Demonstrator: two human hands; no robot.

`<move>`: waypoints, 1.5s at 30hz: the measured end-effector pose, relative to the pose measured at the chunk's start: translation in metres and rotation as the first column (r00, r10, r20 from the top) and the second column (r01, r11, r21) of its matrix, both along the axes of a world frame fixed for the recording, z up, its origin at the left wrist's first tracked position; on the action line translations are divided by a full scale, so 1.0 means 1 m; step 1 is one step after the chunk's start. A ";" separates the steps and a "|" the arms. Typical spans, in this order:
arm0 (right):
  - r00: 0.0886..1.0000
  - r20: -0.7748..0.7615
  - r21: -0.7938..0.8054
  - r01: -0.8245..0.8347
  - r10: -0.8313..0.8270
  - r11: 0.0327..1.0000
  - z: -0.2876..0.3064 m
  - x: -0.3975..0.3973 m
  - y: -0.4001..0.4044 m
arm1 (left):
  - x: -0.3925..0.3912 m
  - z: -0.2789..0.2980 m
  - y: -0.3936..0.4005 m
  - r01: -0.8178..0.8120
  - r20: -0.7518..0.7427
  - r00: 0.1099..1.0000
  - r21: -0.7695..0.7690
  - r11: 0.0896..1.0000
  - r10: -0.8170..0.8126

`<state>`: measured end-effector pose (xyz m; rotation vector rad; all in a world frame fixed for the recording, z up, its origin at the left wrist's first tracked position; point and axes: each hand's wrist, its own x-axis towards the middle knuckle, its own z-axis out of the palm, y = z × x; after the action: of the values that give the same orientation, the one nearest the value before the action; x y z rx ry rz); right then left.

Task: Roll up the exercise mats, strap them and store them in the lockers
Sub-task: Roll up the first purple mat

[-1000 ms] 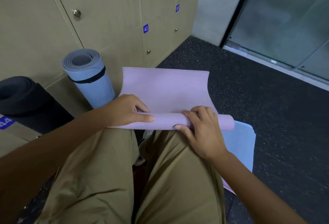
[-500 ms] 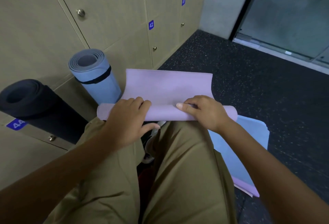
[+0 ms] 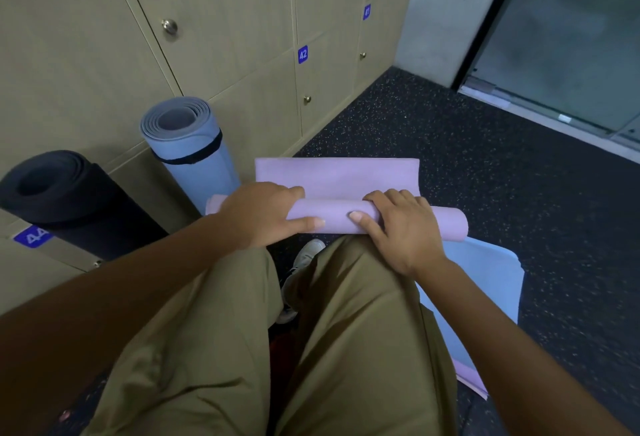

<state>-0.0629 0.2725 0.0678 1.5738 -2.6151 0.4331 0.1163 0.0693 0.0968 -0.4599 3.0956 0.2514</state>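
At the far left of the frame I see a black rolled mat (image 3: pixel 69 200) leaning against the lockers (image 3: pixel 86 55), just above a blue tag reading 44 (image 3: pixel 33 236). To its right, a blue rolled mat (image 3: pixel 190 148) stands upright against the same locker fronts, bound by 1 black strap (image 3: pixel 194 155). At centre-left, my left hand (image 3: pixel 263 214) grips the rolled part of the purple mat (image 3: pixel 332 217), fingers curled over the top and thumb along the near side. The unrolled part of this mat extends away from me at mid-frame, over the dark speckled floor (image 3: pixel 519 193). At centre-right, my right hand (image 3: pixel 398 224) clasps the same roll, thumb pointing left. The roll lies across my knees, clad in khaki trousers (image 3: pixel 346 349). At the lower right, a pale blue sheet (image 3: pixel 485 280) lies beside my right leg. Tags 42 (image 3: pixel 302 54) and 41 (image 3: pixel 366 12) mark lockers at upper centre.
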 end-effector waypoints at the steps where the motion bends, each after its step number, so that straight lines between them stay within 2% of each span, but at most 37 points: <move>1: 1.000 0.013 0.023 0.000 0.000 1.000 0.003 -0.003 -0.003 | -0.001 -0.001 -0.001 0.009 -0.028 1.000 -0.053 0.999 -0.010; 4: 0.992 0.126 0.095 -0.011 -0.001 0.995 0.012 -0.013 -0.011 | -0.004 -0.010 -0.005 0.086 -0.165 0.977 -0.278 0.957 -0.135; 6: 0.965 0.259 0.132 -0.005 -0.030 0.991 0.014 -0.021 -0.016 | -0.006 -0.013 -0.006 0.125 -0.204 0.955 -0.381 0.916 -0.215; 9: 0.911 0.405 0.155 0.010 -0.073 0.988 0.016 -0.031 -0.023 | -0.012 -0.009 -0.009 0.131 -0.200 0.952 -0.415 0.900 -0.231; 14: 0.886 0.459 0.118 0.008 -0.062 0.993 0.021 -0.031 -0.025 | -0.020 0.008 -0.018 0.127 -0.151 0.968 -0.401 0.907 -0.202; 17: 0.953 0.297 0.071 -0.091 0.066 0.993 0.025 -0.031 -0.020 | -0.023 0.020 -0.026 0.131 -0.135 0.971 -0.396 0.909 -0.198; 22: 0.990 -0.063 0.129 -0.118 0.127 0.985 0.062 -0.040 -0.017 | -0.022 0.075 -0.025 0.011 0.019 1.000 -0.294 0.956 -0.005; 31: 0.945 -0.275 -0.012 -0.186 0.176 0.982 0.143 -0.009 0.008 | 0.024 0.148 -0.003 -0.048 -0.115 0.993 -0.363 0.930 0.007; 33: 0.930 -0.333 -0.073 -0.191 0.157 0.979 0.148 0.009 0.024 | 0.040 0.154 0.009 -0.018 -0.183 0.981 -0.422 0.906 -0.066; 35: 0.923 -0.362 -0.094 -0.173 0.129 0.980 0.150 0.029 0.043 | 0.056 0.160 0.026 0.027 -0.226 0.965 -0.425 0.905 -0.135; 37: 0.927 -0.356 -0.091 -0.158 0.116 0.983 0.151 0.049 0.063 | 0.071 0.160 0.041 0.051 -0.221 0.966 -0.355 0.934 -0.137; 40: 0.938 -0.323 -0.060 -0.152 0.124 0.987 0.142 0.075 0.090 | 0.093 0.143 0.059 0.093 -0.137 0.982 -0.260 0.961 -0.132; 42: 0.950 -0.277 -0.017 -0.151 0.141 0.988 0.130 0.090 0.106 | 0.105 0.126 0.067 0.123 -0.044 0.989 -0.253 0.960 -0.138; 45: 0.970 -0.185 0.066 -0.147 0.157 0.987 0.114 0.105 0.119 | 0.114 0.107 0.080 0.132 0.047 0.991 -0.163 0.978 -0.126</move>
<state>0.0421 0.3910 0.1822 1.7450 -2.3931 0.2121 0.2306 0.1494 0.2040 -0.2590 3.1067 -0.0167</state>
